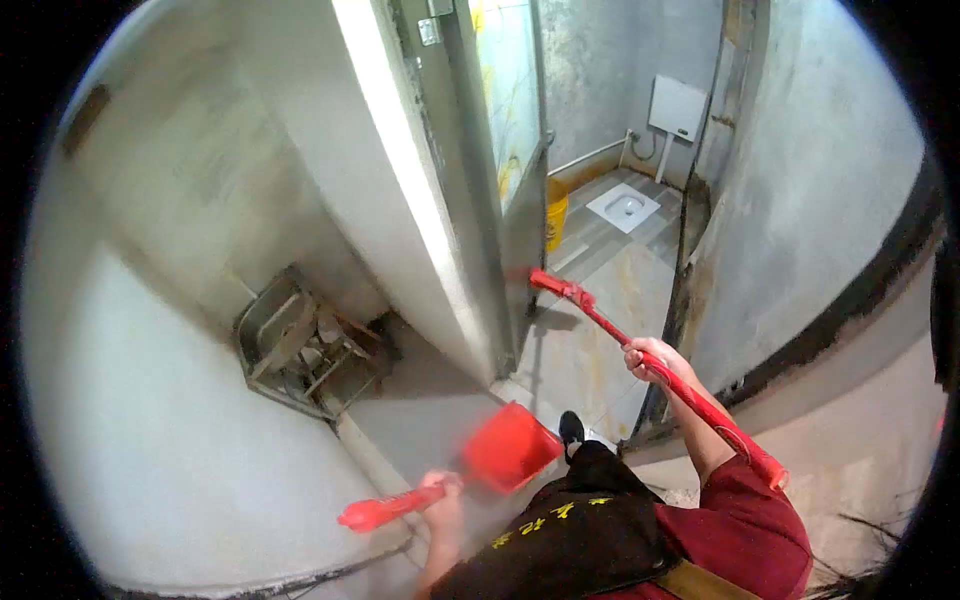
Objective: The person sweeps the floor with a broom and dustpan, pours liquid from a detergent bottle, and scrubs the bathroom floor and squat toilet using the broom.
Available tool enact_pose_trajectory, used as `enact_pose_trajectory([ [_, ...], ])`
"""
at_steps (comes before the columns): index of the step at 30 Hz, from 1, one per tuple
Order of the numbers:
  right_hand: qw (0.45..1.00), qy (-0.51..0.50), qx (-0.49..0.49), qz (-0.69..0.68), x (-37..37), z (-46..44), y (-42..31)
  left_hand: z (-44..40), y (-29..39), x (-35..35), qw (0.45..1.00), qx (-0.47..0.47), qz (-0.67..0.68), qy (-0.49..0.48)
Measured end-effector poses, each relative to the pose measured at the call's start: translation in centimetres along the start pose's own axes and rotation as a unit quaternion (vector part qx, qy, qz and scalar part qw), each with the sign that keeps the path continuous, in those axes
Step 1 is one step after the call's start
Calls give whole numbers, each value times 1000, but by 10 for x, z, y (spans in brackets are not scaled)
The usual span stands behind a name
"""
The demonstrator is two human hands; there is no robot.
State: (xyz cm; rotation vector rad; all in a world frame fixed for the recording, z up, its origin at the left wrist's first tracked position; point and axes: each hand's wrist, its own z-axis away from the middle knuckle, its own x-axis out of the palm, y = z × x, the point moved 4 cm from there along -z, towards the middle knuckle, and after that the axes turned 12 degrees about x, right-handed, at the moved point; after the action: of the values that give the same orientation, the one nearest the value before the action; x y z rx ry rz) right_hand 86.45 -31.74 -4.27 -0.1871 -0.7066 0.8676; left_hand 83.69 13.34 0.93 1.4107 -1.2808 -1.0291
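My left hand [443, 497] is closed round the handle of a red dustpan [512, 448], which hangs low at the bottom centre and is slightly blurred. Its handle end points left. In my right hand [650, 358] is the long red pole of a tool [720, 418], with the fingers wrapped round it. The pole slants from the lower right up to a red end at the doorway, beside the door's lower edge; a small red fitting sits near that end. What kind of tool it is, I cannot tell.
The doorway opens onto a tiled floor [595, 345] with a squat toilet [627, 207], a white cistern [677, 108] and a yellow bucket [556, 214]. An open door [515, 190] stands at its left. A metal-framed object [310, 345] lies by the left wall.
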Motion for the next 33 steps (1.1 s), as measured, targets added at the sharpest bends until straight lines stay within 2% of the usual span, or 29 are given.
enact_pose_trajectory([
  [1, 1000, -1, -4, -2, -9, -6, -12, -5, -9, 14, 1000, 3, 1, -3],
  [3, 996, -47, 71, 29, -25, -19, -35, -13, -25, 55, 993, 75, -12, -94],
  [4, 994, -21, 95, 55, -31, -20, -47, -15, -34, 79, 994, 56, 49, -76],
  [5, 994, -23, 95, 52, -37, -26, -57, -21, -39, 95, 994, 56, 46, -78],
  [7, 992, -27, 70, 101, -54, -45, -77, -36, -50, 134, 985, 54, -23, -161],
  [8, 992, -28, 82, 94, -59, -51, -87, -44, -53, 151, 983, 0, -72, -170],
  [9, 992, -35, 89, 88, -64, -55, -99, -54, -50, 173, 982, -4, -83, -171],
  [11, 983, -64, 142, 94, -72, -61, -119, -74, -35, 221, 981, 69, -30, -181],
  [13, 981, -60, 141, 116, -87, -65, -136, -84, -32, 264, 980, 72, -33, -182],
  [15, 976, -75, 154, 132, -98, -69, -154, -90, -39, 303, 981, -38, -92, -169],
  [16, 975, -87, 149, 137, -102, -72, -160, -97, -36, 319, 973, -53, -115, -192],
  [18, 971, -98, 171, 139, -116, -76, -167, -98, -57, 341, 976, -27, -118, -183],
  [19, 968, -101, 178, 143, -95, -70, -155, -107, -47, 327, 976, -5, -112, -185],
  [20, 967, -126, 190, 116, -94, -72, -154, -112, -44, 335, 977, -22, -141, -159],
  [21, 963, -128, 187, 146, -100, -69, -168, -117, -37, 361, 976, -20, -149, -160],
  [23, 958, -150, 201, 138, -103, -71, -166, -127, -35, 381, 998, 8, -35, -56],
  [25, 956, -150, 202, 150, -106, -56, -187, -142, -25, 423, 998, 25, -18, -59],
  [26, 957, -122, 202, 167, -67, -60, -151, -153, -41, 377, 996, 27, -31, -77],
  [27, 960, -116, 196, 165, -58, -64, -149, -165, -44, 378, 994, 38, -56, -91],
  [29, 948, -126, 197, 214, -47, -73, -141, -184, -45, 385, 995, 54, -7, -83],
  [31, 936, -168, 216, 221, -37, -79, -145, -201, -52, 392, 997, 26, 11, -69],
  [33, 930, -164, 200, 262, -37, -69, -149, -204, -37, 400, 995, 57, -32, -69],
])
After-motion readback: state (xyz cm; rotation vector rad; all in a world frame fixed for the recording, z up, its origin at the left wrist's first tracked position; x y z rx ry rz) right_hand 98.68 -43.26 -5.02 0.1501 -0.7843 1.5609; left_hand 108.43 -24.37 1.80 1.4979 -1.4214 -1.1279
